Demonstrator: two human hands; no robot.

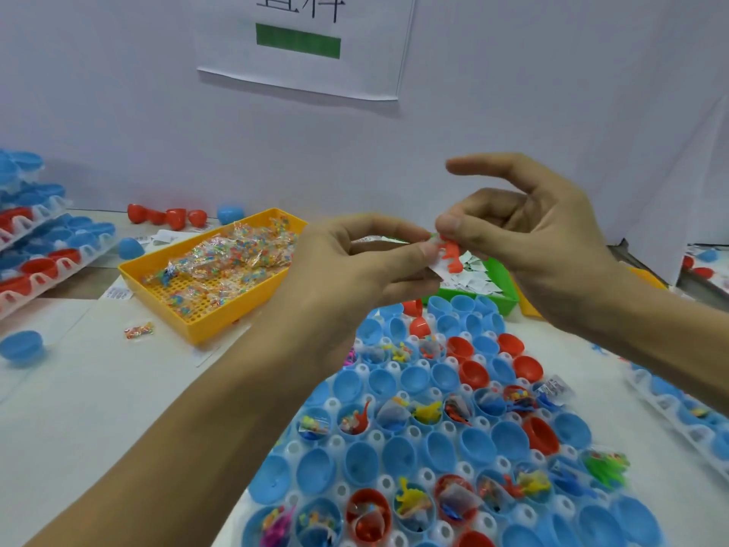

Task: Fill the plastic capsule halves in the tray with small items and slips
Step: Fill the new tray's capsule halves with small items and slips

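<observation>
blue capsule tray on white table, white wall behind

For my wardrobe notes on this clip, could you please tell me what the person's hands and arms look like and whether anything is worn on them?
Both are bare. The left hand and the right hand wear no gloves, and no rings, watch or bracelet show. Both forearms are uncovered as far as the picture's edge, so no sleeve shows. The fingernails that show are short and unpainted.

Bare table lies open at my near left; yellow bin blocks far left, stacked trays beyond.
</observation>
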